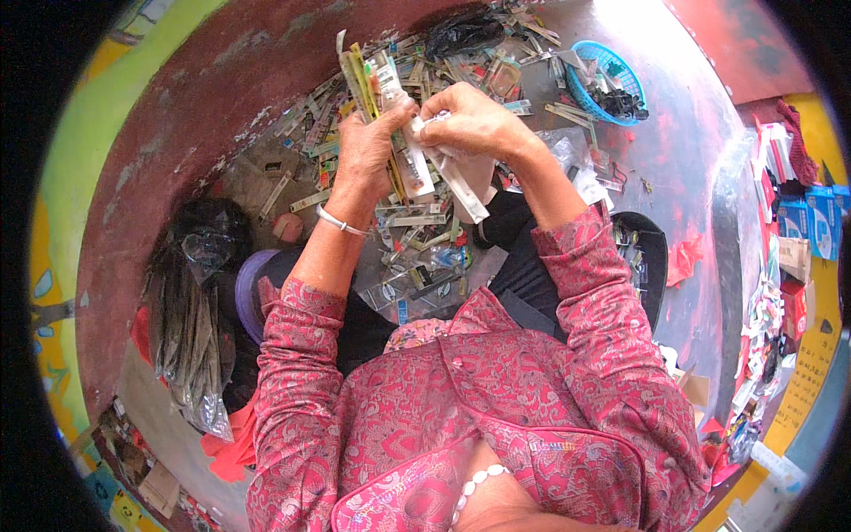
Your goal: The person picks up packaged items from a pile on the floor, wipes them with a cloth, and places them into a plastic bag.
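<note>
My left hand [365, 158] is closed round a bundle of long, narrow flat strips [358, 78], some yellowish and some white, that stick out above and below the fist. My right hand [479, 124] is close beside it, its fingers pinched on a white paper-like strip wrapper [463, 191] that slants down to the right. Whether this wrapper is joined to the bundle is hard to make out. Beneath both hands, a wide heap of small flat strips and packaging scraps [412, 220] covers the floor between my legs and ahead.
At the far right stands a blue plastic basket [581, 93] with dark scraps in it. A black plastic bag [213, 232] and long clear sleeves [182, 324] lie at my left. A dark tub [658, 275] is by my right leg. The red wall [168, 133] curves along the left.
</note>
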{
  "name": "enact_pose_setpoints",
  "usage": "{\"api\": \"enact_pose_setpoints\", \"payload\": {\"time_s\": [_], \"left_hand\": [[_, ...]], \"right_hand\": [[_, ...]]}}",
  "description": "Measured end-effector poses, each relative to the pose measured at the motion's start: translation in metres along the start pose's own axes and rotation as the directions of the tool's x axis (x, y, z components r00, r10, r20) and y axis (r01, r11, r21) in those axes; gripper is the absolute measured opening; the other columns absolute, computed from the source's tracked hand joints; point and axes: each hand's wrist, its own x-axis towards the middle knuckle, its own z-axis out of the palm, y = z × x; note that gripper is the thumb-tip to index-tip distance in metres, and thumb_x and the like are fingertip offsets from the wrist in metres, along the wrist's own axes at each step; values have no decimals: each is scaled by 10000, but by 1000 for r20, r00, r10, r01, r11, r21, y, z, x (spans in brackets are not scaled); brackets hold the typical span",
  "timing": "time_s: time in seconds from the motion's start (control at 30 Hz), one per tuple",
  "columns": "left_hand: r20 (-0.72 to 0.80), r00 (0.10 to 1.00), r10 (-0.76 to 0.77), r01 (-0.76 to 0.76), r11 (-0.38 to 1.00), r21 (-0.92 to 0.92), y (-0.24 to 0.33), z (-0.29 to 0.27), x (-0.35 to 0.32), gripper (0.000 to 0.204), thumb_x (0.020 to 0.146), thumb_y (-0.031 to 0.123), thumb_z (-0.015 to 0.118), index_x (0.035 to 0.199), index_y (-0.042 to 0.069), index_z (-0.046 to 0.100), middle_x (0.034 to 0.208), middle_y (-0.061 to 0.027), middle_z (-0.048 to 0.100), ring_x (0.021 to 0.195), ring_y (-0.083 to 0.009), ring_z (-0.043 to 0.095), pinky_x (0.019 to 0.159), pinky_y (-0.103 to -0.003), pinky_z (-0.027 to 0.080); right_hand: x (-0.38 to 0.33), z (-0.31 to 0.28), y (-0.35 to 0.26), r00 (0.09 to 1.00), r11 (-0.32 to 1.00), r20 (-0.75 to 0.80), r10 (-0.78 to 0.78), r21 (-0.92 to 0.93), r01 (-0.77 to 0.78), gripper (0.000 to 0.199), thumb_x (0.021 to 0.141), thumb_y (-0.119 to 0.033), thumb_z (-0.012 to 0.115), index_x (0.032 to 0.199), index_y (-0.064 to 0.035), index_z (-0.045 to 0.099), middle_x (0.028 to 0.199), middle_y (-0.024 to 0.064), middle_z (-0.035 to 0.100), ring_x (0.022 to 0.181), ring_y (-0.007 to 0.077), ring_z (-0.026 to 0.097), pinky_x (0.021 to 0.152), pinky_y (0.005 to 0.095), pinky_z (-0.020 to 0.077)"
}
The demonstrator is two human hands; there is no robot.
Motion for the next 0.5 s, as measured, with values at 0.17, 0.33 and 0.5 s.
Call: {"api": "enact_pose_setpoints", "payload": {"time_s": [0.17,0.33,0.5], "left_hand": [[-197,980,34,-73,978,-197,-5,-12,12,150,767,73,629,881,5,560,778,-83,598,697,-186,598,611,-307,494],[-206,979,7,-77,939,-336,10,-23,14,134,791,87,608,872,-3,549,776,-116,595,735,-236,610,642,-353,513],[-195,981,17,-73,957,-280,3,-15,12,152,784,71,610,884,-4,524,759,-102,588,691,-232,611,608,-354,521]], "right_hand": [[-8,16,1,966,972,-190,-175,-191,139,364,650,-364,607,872,-77,640,739,158,625,740,310,611,682,374,467],[-25,-16,2,999,984,24,-27,-174,31,381,719,-382,610,788,-8,638,646,120,618,590,163,594,597,306,468],[-13,-43,5,870,954,-478,126,300,27,349,824,-377,554,745,-39,588,631,12,556,618,73,523,543,247,419]]}}
